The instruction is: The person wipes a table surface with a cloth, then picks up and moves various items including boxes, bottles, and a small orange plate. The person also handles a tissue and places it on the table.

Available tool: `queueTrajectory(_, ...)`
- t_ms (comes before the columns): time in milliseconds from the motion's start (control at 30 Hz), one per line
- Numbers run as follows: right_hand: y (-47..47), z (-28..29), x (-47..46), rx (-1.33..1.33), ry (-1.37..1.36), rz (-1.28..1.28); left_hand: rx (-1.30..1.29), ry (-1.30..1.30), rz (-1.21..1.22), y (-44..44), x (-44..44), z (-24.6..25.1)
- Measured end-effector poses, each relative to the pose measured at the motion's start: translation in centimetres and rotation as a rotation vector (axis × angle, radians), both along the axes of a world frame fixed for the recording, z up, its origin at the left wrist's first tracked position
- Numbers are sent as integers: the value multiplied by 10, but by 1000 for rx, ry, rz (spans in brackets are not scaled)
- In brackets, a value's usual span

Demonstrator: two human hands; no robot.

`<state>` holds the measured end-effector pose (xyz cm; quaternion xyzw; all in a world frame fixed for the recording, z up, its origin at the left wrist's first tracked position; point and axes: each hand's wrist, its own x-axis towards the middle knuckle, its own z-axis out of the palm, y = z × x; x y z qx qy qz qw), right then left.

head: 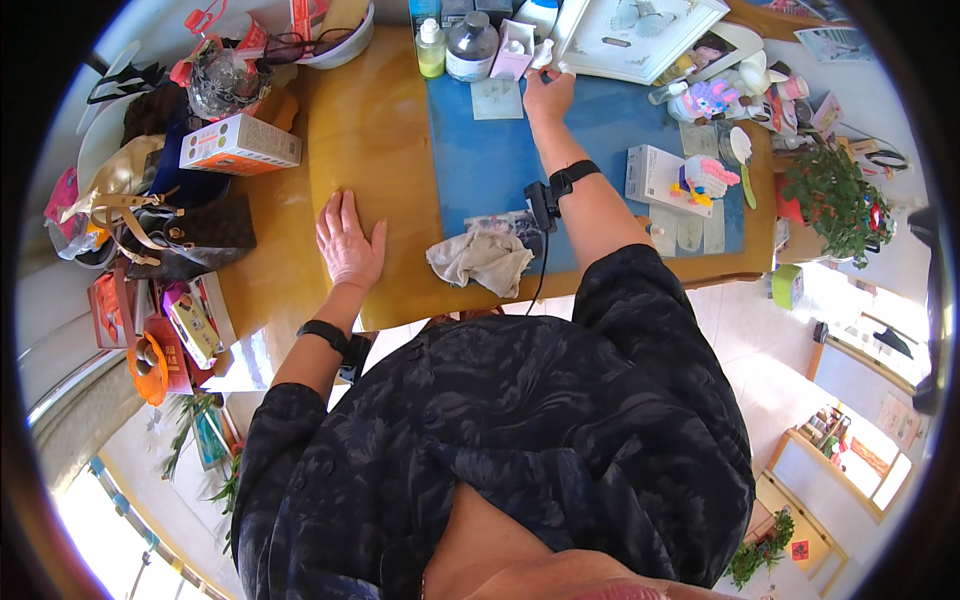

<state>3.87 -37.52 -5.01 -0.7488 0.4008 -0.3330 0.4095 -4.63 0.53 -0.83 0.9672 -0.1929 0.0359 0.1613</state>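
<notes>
My left hand (350, 238) lies palm down on the bare wooden tabletop (375, 135), thumb apart from the fingers, with nothing in it. At the back of the blue desk mat (480, 165), my right hand (549, 96) reaches to a small white object (543, 54) beside a pink box (514, 51). Its fingertips are bent; whether they grip the object or only touch it is unclear. Just right of those fingers stands a white picture frame (637, 37). A crumpled beige cloth (481, 261) lies at the front edge, between my arms.
A pump bottle (431, 49) and a large clear bottle (472, 48) stand at the back. To the right are a white box (660, 176), a crocheted figure (705, 180) and a potted plant (840, 199). An orange-white box (240, 146) and a brown handbag (202, 236) sit left.
</notes>
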Motion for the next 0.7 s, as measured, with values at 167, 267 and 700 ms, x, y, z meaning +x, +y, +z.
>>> queueTrajectory(167, 10, -3, -4, -191, -190, -94, 40, 33, 29, -2, -1, -3)
queueTrajectory(267, 42, 12, -36, 78, -99, 68, 40, -14, 2, 0, 1, -8)
queueTrajectory(700, 90, 59, -317, 335, 215, 239, 72, -45, 5, 1, 1, -15)
